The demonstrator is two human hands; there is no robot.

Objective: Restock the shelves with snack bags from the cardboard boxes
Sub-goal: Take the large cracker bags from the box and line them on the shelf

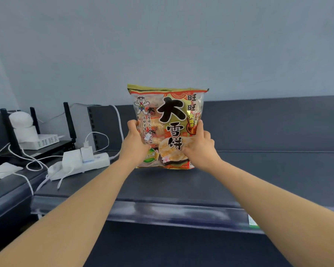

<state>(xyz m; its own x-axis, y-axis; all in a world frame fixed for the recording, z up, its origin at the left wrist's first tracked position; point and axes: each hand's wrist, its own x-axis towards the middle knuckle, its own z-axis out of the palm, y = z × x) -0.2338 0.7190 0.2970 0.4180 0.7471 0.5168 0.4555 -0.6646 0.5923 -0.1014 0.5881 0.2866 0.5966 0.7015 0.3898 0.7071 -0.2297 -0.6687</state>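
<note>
Snack bag [168, 120] upright on shelf [258, 170]; left hand [133, 144] and right hand [200, 146] grip its sides, fingertips hidden behind.

Head-worn wide-angle view, looking forward over the shelf [268, 176]; wall [181, 45] close behind

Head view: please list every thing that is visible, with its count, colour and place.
snack bag: one, gold and red, upright at shelf centre
shelf: one, dark grey, across the middle
power strip: one, white, left of the snack bag
router: one, black, far left
wall: one, pale grey-blue, behind the shelf
left hand: one, bare, grip on the snack bag's left side
right hand: one, bare, grip on its right side
</note>
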